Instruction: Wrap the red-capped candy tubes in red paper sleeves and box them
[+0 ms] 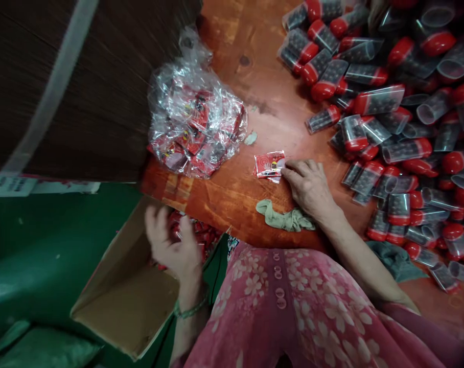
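Note:
My right hand (308, 189) rests on the wooden table with bent fingers, thumb and fingertips closed on the right edge of a small red printed packet (269, 164). The packet lies flat, in clear wrapping. Below that hand is a knotted pale green cloth strip (281, 219). My left hand (172, 240), blurred by motion, is held above an open cardboard box (128, 301) with its fingers apart and nothing visible in them. Red packets (201, 232) lie inside the box, partly hidden by the hand and the table edge.
A clear plastic bag of red packets (197, 130) sits at the table's left. Many clear tubes with red ends (381, 99) are heaped on the right. A dark strapped stack (63, 76) stands at the upper left. A dark green cloth (395, 260) lies under the heap's near edge.

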`<state>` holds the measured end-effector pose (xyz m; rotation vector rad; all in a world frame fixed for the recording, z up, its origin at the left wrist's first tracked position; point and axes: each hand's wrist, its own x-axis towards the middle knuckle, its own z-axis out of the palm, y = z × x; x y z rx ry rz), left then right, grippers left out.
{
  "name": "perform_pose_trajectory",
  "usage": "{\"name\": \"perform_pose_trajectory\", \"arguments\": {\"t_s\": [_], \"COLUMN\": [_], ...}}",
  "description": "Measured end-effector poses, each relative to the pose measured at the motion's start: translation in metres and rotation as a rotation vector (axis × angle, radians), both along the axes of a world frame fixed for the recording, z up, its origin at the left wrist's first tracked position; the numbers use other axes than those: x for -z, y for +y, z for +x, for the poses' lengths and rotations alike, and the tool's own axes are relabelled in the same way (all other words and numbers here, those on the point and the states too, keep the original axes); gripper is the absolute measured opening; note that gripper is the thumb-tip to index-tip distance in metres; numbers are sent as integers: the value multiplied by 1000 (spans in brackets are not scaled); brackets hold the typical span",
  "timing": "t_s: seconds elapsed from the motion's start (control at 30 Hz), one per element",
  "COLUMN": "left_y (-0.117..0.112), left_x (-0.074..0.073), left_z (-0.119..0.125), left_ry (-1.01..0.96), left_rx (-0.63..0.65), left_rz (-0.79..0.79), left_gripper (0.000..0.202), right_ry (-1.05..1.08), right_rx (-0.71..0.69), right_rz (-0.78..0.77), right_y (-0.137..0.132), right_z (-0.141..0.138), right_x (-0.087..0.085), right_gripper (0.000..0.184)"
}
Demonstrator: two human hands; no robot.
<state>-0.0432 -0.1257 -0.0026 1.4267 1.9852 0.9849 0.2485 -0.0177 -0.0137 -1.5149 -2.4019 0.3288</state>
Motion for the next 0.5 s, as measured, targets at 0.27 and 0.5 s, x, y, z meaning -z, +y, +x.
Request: {"name": "perform_pose_trajectory", "arguments": {"t_s": [0.27,0.5], "left_y": [103,114], "left_x": [13,25], "left_z": [103,107], "left_ry": [185,218], "left_rx": [708,671], "left_rz": [241,302], "left_gripper": [40,24], "right_ry": [-21,-5], "right_rx": [-60,-56], "right_rz": [35,-34], "right_y": [1,-14], "right_z": [-6,5], "right_x": [2,-33], "right_gripper": [29,27]}}
